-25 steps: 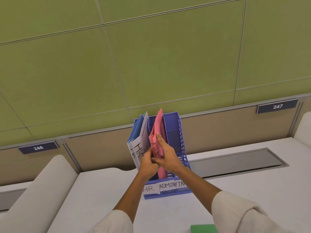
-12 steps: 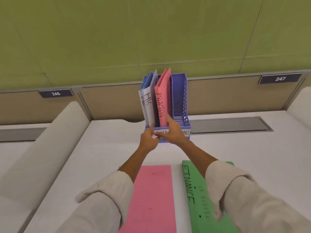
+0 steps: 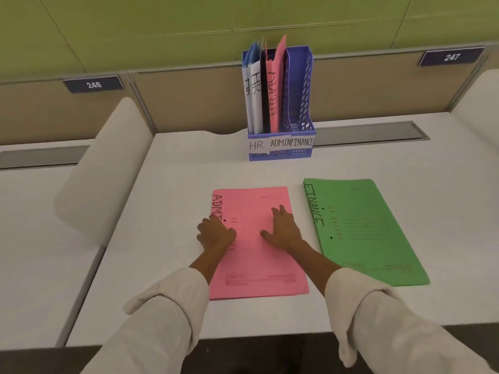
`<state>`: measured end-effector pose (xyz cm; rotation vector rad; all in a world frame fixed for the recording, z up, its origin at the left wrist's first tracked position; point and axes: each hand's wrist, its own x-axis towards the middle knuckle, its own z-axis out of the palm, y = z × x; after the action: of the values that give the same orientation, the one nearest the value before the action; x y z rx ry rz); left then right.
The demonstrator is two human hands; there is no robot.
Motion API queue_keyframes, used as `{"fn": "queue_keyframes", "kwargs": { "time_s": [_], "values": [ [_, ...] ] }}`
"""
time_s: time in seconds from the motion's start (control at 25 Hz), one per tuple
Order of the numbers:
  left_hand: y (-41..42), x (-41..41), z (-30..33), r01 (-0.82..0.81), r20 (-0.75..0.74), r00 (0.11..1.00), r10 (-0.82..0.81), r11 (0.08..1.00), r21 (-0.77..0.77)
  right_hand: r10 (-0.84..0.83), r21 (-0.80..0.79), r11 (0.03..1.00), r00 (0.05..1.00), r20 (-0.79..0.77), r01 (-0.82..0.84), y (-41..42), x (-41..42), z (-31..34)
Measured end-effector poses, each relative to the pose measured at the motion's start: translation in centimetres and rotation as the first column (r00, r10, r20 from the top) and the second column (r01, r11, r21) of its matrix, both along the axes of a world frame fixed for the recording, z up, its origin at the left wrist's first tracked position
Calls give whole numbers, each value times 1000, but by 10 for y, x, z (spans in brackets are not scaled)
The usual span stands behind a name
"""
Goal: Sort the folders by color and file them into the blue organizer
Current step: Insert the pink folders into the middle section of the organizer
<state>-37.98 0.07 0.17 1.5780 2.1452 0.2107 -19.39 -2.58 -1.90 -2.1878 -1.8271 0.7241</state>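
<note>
A blue organizer [image 3: 299, 103] stands at the back of the white desk, with labels HR, ADMIN and FINANCE on its front. Blue folders [image 3: 252, 98] fill the HR slot and a pink folder [image 3: 274, 85] stands in the ADMIN slot; the FINANCE slot looks empty. A pink ADMIN folder [image 3: 253, 265] lies flat in front of me. My left hand [image 3: 216, 234] rests on its left edge and my right hand [image 3: 283, 229] lies flat on its right half, fingers spread. A green FINANCE folder [image 3: 364, 233] lies flat to the right, untouched.
The white desk [image 3: 175, 184] is bounded at the back by a tan partition [image 3: 189, 101] with number plates 246 and 247. Rounded white dividers [image 3: 105, 168] rise at the left and right. A grey cable tray [image 3: 370, 134] sits behind the organizer.
Both hands left the pink folder standing in the organizer's ADMIN slot and came down onto the pink folder lying on the desk. My view tilted downward.
</note>
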Motion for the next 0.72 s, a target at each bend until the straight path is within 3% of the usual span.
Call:
{"fn": "queue_keyframes", "kwargs": {
  "time_s": [0.12, 0.2, 0.28, 0.36, 0.52, 0.6, 0.72],
  "values": [
    [-24, -26, -12, -17, 84, 996, 21, 998, -59, -81, -56, 994, 988, 128, 89, -38, -23, -2],
    [-27, -40, -8, -44, 252, 965, 75, 991, -126, -87, -87, 992, 991, 101, 96, -53, -36, -3],
    [-26, -54, -5, -142, 535, 801, 269, 953, -267, -108, -110, 988, 994, 25, 110, -59, -44, 0],
    [-33, -61, 4, -97, 752, 535, 385, 912, -398, -122, -122, 986, 992, -37, 117, -59, -46, 7],
    [-47, -58, 21, 105, 926, 161, 341, 927, -360, -130, -105, 988, 980, -149, 115, -62, -50, 34],
    [-49, -48, 32, 206, 944, 47, 328, 921, -330, -161, -108, 985, 956, -244, 138, -61, -47, 47],
    [-45, -33, 51, 313, 972, 66, 227, 920, -237, -177, -104, 983, 928, -327, 151, -56, -39, 69]
  ]
}}
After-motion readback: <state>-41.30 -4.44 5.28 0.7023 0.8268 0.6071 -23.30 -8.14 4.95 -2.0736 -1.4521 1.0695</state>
